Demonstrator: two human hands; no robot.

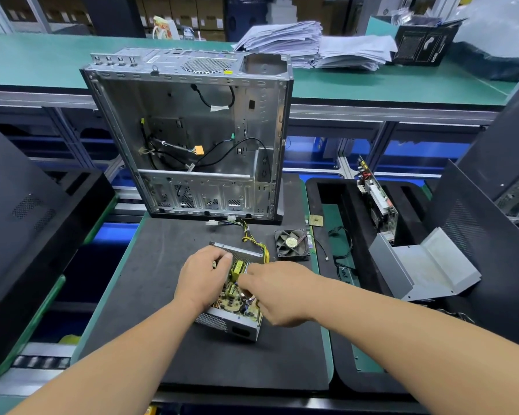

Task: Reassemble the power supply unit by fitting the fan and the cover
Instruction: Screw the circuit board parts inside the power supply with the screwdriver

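The open power supply unit lies on the black mat, its circuit board with yellow parts exposed. My left hand grips its left side, fingers curled over the far edge. My right hand reaches in from the right, fingertips down among the board's components; whether it pinches anything is hidden. The black fan lies flat on the mat behind and to the right of the unit. The grey bent metal cover rests on the black tray at the right. Yellow and black cables run from the unit toward the case.
An empty computer case stands open behind the mat. A circuit card stands on edge in the right tray, with a CPU chip nearby. Black panels lean at left and right. Paper stacks lie on the far bench.
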